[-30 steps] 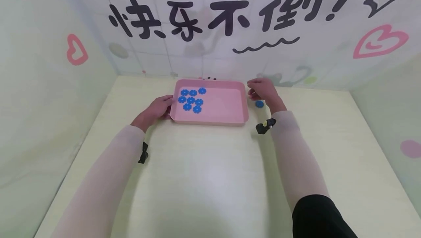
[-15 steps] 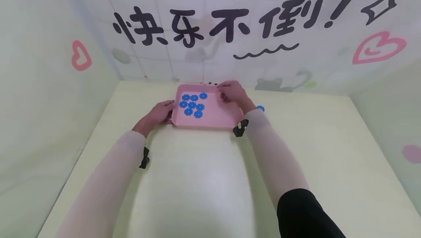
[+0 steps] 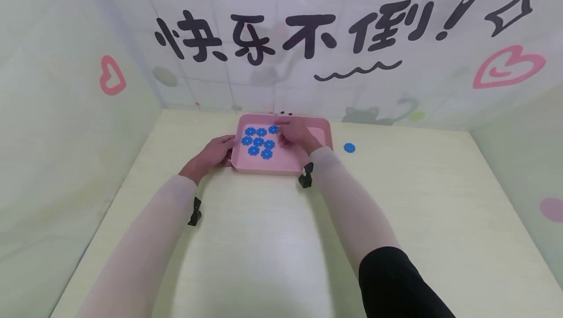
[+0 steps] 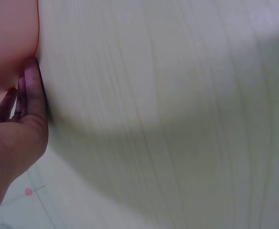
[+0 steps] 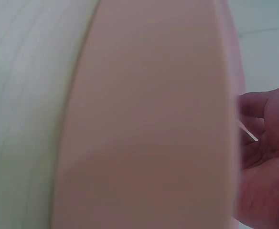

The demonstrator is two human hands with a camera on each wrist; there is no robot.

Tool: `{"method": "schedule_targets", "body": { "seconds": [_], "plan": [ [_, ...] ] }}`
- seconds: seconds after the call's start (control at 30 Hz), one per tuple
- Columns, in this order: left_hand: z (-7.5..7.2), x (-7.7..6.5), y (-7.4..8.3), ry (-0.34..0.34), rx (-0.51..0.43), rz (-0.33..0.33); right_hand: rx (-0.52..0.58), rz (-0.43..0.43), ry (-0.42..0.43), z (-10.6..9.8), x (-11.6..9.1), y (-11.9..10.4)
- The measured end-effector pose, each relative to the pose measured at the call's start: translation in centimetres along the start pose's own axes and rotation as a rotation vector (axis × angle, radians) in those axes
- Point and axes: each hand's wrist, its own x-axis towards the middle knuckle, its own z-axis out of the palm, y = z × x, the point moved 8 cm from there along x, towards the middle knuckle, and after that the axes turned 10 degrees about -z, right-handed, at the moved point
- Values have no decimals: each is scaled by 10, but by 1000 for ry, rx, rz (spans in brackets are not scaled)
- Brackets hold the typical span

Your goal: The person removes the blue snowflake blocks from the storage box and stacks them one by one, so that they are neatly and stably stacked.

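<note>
Both hands at the pink tray [image 3: 318, 127]: left [image 3: 214, 153] grips its edge; right [image 3: 295, 136] inside, grasp unclear.

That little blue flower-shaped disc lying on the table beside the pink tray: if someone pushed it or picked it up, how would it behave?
The blue disc lies flat on the pale table, so it would probably slide rather than roll. It looks thin and small, so likely very light. Being so flat, it may be fiddly to lift and need a fingertip pinch at its notched edge.
</note>
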Motion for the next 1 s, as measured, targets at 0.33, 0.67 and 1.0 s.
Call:
{"method": "schedule_targets", "body": {
  "seconds": [0.33, 0.67, 1.0],
  "plan": [
    [3, -1, 0, -11, -2, 7, -154, -19, 1, 6, 0, 1],
    [0, -1, 2, -6, 3, 13, -137, 42, 41, 7, 2, 4],
    [-1, 1, 1, -7, -1, 13, -172, 120, 56, 7, 1, 6]
  ]
}}
